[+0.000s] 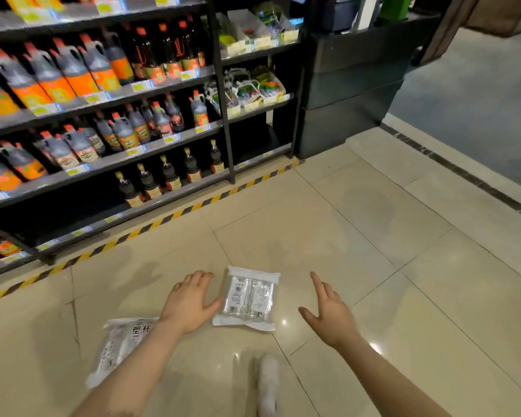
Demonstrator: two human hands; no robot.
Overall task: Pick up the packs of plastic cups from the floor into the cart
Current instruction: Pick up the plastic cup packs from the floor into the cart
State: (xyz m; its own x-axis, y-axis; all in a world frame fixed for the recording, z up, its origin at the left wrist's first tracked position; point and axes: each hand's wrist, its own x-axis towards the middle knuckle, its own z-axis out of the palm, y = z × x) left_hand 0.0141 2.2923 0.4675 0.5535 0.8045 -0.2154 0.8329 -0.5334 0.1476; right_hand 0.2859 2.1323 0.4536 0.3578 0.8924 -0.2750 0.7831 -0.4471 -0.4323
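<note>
Both my hands reach down toward the floor with the fingers spread and holding nothing. My left hand (190, 302) is flat, palm down, and its thumb is just beside the left edge of a pack of plastic cups (248, 297). I cannot tell if the thumb touches it. My right hand (328, 314) is on the right side of that pack, a bit apart from it, with one finger pointing far ahead and the thumb sticking out to the left.

That pack lies flat on the shiny floor (373, 236) between my hands. Clear cups show through its wrap in two rows.

A second pack of cups (118, 347) lies on the floor near me on the left, partly under my left arm.

My white shoe (268, 383) is near, at the bottom.

Far on the left stand dark shelves (163, 136) full of bottles (73, 70) with orange labels. A yellow and black stripe (175, 215) runs along the floor in front of them.
</note>
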